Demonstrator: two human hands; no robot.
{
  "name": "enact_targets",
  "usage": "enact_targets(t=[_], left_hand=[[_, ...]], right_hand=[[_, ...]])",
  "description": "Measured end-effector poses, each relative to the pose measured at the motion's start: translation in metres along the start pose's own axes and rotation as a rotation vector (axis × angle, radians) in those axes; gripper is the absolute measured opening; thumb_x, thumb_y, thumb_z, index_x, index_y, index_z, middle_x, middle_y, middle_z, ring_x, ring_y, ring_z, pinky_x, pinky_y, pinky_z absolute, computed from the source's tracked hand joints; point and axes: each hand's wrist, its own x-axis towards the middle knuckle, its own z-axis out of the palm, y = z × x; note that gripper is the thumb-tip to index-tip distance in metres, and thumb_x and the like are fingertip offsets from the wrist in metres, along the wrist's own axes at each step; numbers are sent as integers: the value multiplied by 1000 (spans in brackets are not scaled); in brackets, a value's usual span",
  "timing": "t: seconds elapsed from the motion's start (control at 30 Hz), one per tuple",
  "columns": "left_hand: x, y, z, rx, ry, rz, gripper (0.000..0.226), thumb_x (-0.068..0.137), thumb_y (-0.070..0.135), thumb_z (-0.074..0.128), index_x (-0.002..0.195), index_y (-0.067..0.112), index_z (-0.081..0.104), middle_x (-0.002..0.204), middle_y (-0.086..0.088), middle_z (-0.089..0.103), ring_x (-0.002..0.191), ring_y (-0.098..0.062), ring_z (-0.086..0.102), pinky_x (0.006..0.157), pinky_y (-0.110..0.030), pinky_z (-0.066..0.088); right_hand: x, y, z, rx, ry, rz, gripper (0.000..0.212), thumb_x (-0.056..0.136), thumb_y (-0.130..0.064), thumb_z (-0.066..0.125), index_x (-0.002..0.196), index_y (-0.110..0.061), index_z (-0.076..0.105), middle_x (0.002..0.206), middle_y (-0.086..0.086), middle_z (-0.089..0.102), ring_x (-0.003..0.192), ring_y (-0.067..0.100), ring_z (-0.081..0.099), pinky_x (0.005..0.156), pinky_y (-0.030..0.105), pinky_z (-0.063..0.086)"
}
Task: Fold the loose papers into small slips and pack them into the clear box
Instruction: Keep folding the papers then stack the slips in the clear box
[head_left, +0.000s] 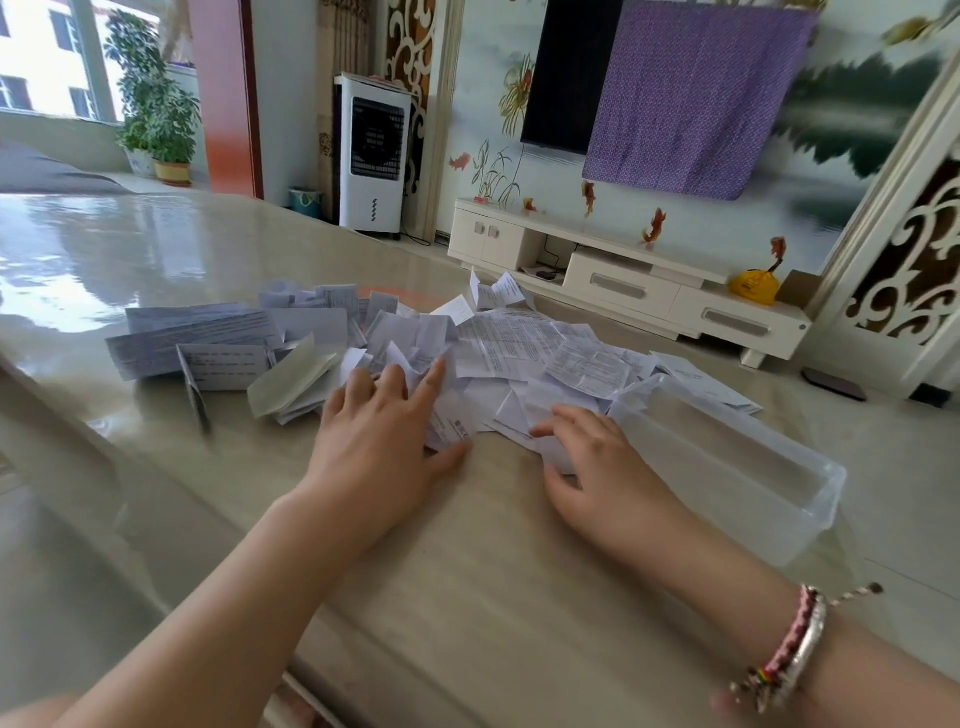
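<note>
At the far left of the glossy table (156, 467) lie the largest printed sheets (192, 332), some creased in half and one standing on its edge, well apart from the box; they look like papers set aside to be worked later. Just right of them a pale folded booklet (291, 382) rests against the heap.

The left hand (387, 431) lies palm down on the near edge of the paper pile (498, 353), fingers spread and flat, thumb stretched right along the table. It pins or rakes the slips but grips nothing, probably to gather them toward the middle.

The pile itself sprawls across the centre, a mix of small folded slips and bigger unfolded sheets, so the folding seems far from finished.

The right hand (592, 447) sits at the near right edge of the pile, fingers loosely curled over a white slip; I cannot tell whether it actually holds the slip.

Immediately right, touching the pile's edge, stands the clear box (810, 499), open, apparently empty, close for easy filling.
</note>
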Motion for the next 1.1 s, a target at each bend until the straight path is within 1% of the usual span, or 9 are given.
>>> enact_targets(t=[0.07, 0.17, 0.33, 0.47, 0.57, 0.7, 0.87, 1.0, 1.1], left_hand=[[2, 1, -3, 39, 24, -74, 81, 86, 72, 35, 152, 30, 11, 138, -2, 32, 130, -30, 24, 107, -39, 22], [2, 3, -5, 94, 54, -164, 76, 84, 74, 36, 139, 22, 34, 134, -5, 31, 127, -31, 26, 105, -39, 24], [-1, 3, -5, 70, 5, -237, 67, 84, 76, 32, 108, 17, 53, 130, -5, 29, 121, -29, 27, 102, -38, 24], [-5, 0, -1, 21, -31, -245, 72, 83, 77, 32, 115, 16, 53, 133, -2, 25, 124, -30, 23, 105, -40, 22], [-7, -2, 1, -31, -23, -186, 69, 84, 74, 37, 126, 21, 49, 153, 2, 13, 135, -27, 11, 111, -42, 11], [-12, 1, 5, -94, -7, -116, 69, 85, 71, 41, 140, 29, 37, 157, 10, 19, 143, -18, 1, 113, -41, 0], [-13, 6, 2, -117, -1, -102, 77, 79, 75, 45, 143, 33, 32, 156, 13, 20, 144, -18, -3, 117, -43, 1], [-15, 14, 3, -169, 52, -62, 79, 77, 78, 41, 142, 34, 35, 150, 17, 29, 141, -16, 6, 116, -40, 8], [-15, 15, 1, -214, 168, -37, 55, 90, 59, 44, 136, 30, 44, 139, 12, 48, 132, -18, 30, 105, -33, 18]], right_hand=[[4, 0, 1, 16, -38, 41, 41, 97, -27, 44, 138, -23, 42, 149, -5, 33, 140, 10, 21, 109, 21, 19], [6, 0, 3, 4, -96, 88, 46, 98, -34, 43, 141, -23, 34, 149, -2, 36, 139, 13, 26, 111, 26, 24], [2, 0, 5, 43, -65, 91, 45, 97, -35, 45, 140, -29, 35, 131, 0, 53, 123, 15, 45, 97, 28, 38], [-2, 4, 7, 110, 15, 54, 38, 91, -34, 57, 129, -28, 51, 122, -7, 58, 120, 10, 49, 103, 28, 37], [-4, 7, 7, 191, 67, 9, 32, 87, -32, 65, 117, -28, 58, 114, -11, 59, 114, 4, 52, 99, 20, 38], [-3, 11, 6, 240, 83, -30, 34, 84, -32, 70, 115, -29, 58, 114, -13, 56, 111, -1, 52, 92, 9, 36], [-4, 12, 9, 230, -1, -20, 45, 89, -39, 61, 131, -30, 47, 133, -16, 50, 124, 3, 46, 105, 23, 35], [-4, 10, 8, 183, 45, -51, 43, 87, -37, 65, 127, -28, 50, 122, -10, 61, 117, 5, 52, 106, 31, 37], [-5, 10, 7, 142, 87, -91, 38, 86, -35, 68, 120, -28, 54, 109, -12, 65, 106, 6, 55, 102, 28, 37]])
